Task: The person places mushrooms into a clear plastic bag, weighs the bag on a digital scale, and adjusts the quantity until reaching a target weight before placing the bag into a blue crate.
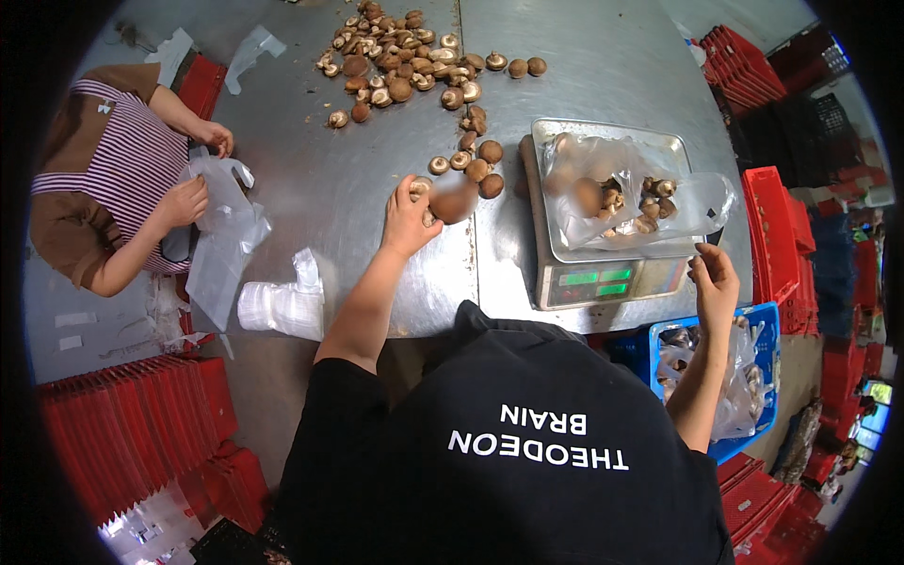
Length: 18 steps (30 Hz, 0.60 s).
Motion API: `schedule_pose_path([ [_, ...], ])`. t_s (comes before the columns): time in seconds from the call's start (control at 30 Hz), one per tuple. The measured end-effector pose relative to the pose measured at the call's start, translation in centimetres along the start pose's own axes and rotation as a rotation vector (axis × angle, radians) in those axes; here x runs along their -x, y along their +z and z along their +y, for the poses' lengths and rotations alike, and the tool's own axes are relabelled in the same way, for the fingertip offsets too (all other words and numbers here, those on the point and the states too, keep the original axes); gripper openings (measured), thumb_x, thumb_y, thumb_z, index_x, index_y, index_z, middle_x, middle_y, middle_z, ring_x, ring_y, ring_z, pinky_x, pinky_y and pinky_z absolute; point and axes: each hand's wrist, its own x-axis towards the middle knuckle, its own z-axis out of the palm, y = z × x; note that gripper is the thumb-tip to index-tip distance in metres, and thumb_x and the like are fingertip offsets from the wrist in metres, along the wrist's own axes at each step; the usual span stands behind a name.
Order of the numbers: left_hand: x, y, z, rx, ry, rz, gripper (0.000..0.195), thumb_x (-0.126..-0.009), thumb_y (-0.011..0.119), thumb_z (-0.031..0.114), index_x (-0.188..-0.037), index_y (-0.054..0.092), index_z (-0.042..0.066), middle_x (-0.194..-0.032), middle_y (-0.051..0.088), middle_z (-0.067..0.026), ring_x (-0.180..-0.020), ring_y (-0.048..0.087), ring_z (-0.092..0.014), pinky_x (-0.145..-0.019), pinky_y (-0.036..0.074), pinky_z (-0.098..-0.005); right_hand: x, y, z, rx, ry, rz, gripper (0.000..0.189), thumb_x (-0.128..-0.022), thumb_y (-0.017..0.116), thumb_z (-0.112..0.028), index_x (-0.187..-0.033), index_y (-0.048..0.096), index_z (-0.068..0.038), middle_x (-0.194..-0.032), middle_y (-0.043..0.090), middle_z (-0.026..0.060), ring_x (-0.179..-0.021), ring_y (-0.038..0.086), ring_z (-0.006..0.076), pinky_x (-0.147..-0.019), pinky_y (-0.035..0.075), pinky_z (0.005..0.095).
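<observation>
My left hand (409,220) is around some brown-capped mushrooms on the steel table (339,183); their pale undersides show between the thumb and fingers. A larger brown mushroom cap (453,200), partly blurred, lies against the fingertips. Loose mushrooms (477,171) trail up from there to a big heap (402,56). To the right, a digital scale (590,284) bears a metal tray (558,127) with an open clear plastic bag (635,166) of mushrooms lying in it. My right hand (715,272) is at the tray's lower right corner, thumb and fingers bent; whether it touches the bag is unclear.
A roll of plastic bags (279,305) lies at the near left edge. A co-worker in a striped apron (134,162) holds a plastic bag (222,233) at the left. A blue crate (766,381) with bagged mushrooms stands by my right forearm. Red crates (141,424) are stacked around.
</observation>
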Motion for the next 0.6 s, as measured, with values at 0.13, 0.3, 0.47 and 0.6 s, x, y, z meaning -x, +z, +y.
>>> schedule_pose_path([
  [0.13,-1.3,1.0,0.0,0.1,-0.035,0.064,0.034,-0.063,0.069,0.019,-0.095,0.061,0.012,-0.121,0.036,-0.0122,-0.108,0.04,-0.035,-0.09,0.037,-0.0392,-0.7,-0.2,0.1,-0.009,-0.017,0.031,0.017,-0.083,0.054,-0.006,-0.099,0.055,0.002,-0.087,0.059,0.0051,-0.076,0.054,0.0103,-0.068,0.045,0.0232],
  [0.3,-1.5,2.2,-1.0,0.233,-0.333,0.298,0.009,-0.066,0.063,0.01,-0.075,0.064,0.009,-0.11,0.047,-0.0106,-0.097,0.048,-0.03,-0.082,0.043,-0.0338,-1.1,-0.1,-0.1,0.0,-0.019,0.038,0.018,-0.083,0.054,-0.005,-0.099,0.055,0.002,-0.086,0.059,0.0054,-0.075,0.054,0.0104,-0.067,0.044,0.0226],
  [0.47,-2.8,1.7,-3.1,0.583,-0.5,0.425,0.008,-0.073,0.058,0.006,-0.078,0.061,0.001,-0.1,0.054,-0.009,-0.09,0.054,-0.021,-0.076,0.045,-0.0303,-1.3,-0.4,1.1,0.016,-0.024,0.055,0.018,-0.083,0.054,-0.006,-0.098,0.055,0.003,-0.084,0.059,0.0047,-0.074,0.054,0.0102,-0.066,0.044,0.0225],
  [0.6,-6.5,0.4,-4.6,1.358,-0.819,0.239,0.017,-0.077,0.056,0.014,-0.083,0.061,-0.001,-0.094,0.056,-0.0089,-0.085,0.055,-0.018,-0.074,0.045,-0.0276,-1.3,0.0,2.3,-0.017,0.019,0.019,0.016,-0.083,0.055,-0.006,-0.097,0.056,0.002,-0.084,0.058,0.0032,-0.075,0.053,0.0094,-0.066,0.044,0.0224],
])
